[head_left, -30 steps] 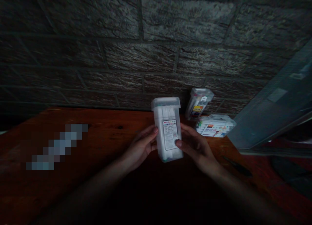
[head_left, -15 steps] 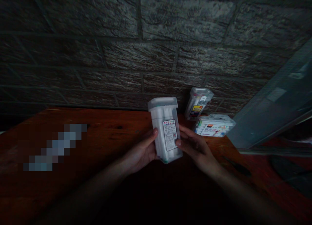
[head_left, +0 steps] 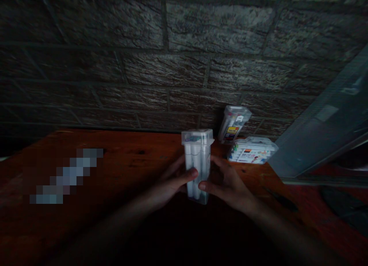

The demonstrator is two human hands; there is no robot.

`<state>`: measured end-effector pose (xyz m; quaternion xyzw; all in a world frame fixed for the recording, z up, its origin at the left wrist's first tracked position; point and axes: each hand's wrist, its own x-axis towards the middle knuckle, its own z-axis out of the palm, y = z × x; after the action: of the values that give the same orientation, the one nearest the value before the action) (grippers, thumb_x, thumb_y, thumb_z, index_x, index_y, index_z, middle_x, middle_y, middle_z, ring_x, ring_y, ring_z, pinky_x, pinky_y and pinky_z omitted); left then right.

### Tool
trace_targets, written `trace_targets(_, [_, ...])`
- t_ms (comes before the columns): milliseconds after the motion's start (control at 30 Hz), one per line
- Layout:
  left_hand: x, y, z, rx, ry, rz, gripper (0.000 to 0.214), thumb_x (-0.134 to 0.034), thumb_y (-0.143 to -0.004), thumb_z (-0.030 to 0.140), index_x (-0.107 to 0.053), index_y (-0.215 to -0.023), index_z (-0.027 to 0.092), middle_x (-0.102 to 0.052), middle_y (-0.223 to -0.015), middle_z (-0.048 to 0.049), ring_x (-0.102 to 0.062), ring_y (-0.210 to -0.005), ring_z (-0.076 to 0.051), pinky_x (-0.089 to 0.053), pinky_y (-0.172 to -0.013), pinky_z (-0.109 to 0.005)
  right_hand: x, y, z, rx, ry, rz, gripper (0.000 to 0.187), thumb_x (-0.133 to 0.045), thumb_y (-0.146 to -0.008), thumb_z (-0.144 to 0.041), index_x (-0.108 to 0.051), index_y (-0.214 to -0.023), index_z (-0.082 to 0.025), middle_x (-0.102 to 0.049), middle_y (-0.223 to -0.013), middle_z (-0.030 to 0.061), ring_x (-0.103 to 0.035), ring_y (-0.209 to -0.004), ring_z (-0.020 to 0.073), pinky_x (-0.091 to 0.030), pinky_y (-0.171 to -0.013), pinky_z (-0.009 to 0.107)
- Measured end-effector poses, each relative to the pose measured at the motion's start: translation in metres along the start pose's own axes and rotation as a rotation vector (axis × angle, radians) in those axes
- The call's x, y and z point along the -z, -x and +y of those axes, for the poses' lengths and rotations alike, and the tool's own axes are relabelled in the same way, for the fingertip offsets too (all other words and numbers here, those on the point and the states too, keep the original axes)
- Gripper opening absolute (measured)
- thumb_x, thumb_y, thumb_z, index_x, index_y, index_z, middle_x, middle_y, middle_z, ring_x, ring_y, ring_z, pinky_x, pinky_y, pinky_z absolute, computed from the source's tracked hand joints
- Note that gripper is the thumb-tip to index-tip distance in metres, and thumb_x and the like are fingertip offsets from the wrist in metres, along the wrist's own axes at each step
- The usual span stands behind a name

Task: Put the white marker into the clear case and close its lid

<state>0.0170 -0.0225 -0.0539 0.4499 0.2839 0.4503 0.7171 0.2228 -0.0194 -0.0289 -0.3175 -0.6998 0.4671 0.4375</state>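
A clear plastic marker case (head_left: 197, 158) with a lid and several white pens inside stands upright between my hands at the middle of the view. My left hand (head_left: 172, 185) grips its left side, the thumb across the front. On the other side my right hand (head_left: 228, 185) holds it, with the thumb on its lower front and the fingers at its right edge. The lid looks closed. Most of the printed label is turned away to the right, with only a sliver showing.
Behind, a second clear pen case (head_left: 234, 124) with a yellow label leans by the brick wall (head_left: 186, 70). A flat handled box of pens (head_left: 253, 151) sits right of it on the wooden table (head_left: 115, 143). A pixelated patch covers something at the left. A grey metal frame (head_left: 313, 116) rises at right.
The marker case has turned in my hands so its label faces right and the pens show in front. It has also moved slightly lower, and my left thumb now lies across its front.
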Motion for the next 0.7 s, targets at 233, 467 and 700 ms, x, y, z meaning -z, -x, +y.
trace_targets(233, [0.004, -0.003, 0.004, 0.084, 0.181, -0.029, 0.048, -0.07, -0.093, 0.055, -0.073, -0.127, 0.021, -0.076, -0.128, -0.0151, -0.071, -0.12, -0.036, -0.06, -0.096, -0.046, 0.008, 0.003, -0.004, -0.058, -0.07, 0.047, 0.04, -0.071, -0.095, -0.05, -0.071, -0.133, -0.037, -0.073, -0.134, 0.0033, -0.067, -0.125, 0.031, -0.051, -0.11, 0.055])
trace_targets(467, [0.01, -0.005, 0.004, 0.123, 0.263, -0.028, 0.051, -0.071, -0.09, 0.061, -0.076, -0.126, 0.026, -0.074, -0.136, -0.0086, -0.06, -0.138, -0.036, -0.053, -0.109, -0.047, 0.012, 0.004, -0.008, -0.074, -0.125, 0.024, 0.045, -0.066, -0.095, -0.055, -0.07, -0.138, -0.042, -0.071, -0.138, 0.0021, -0.063, -0.128, 0.0349, -0.048, -0.11, 0.057])
trace_targets(700, [0.007, -0.003, 0.007, 0.109, 0.257, -0.033, 0.049, -0.07, -0.091, 0.061, -0.076, -0.125, 0.026, -0.074, -0.136, -0.0076, -0.06, -0.138, -0.035, -0.053, -0.109, -0.046, 0.012, 0.004, -0.005, -0.05, -0.106, 0.016, 0.045, -0.065, -0.096, -0.053, -0.067, -0.14, -0.047, -0.069, -0.139, -0.0015, -0.06, -0.13, 0.034, -0.042, -0.115, 0.058])
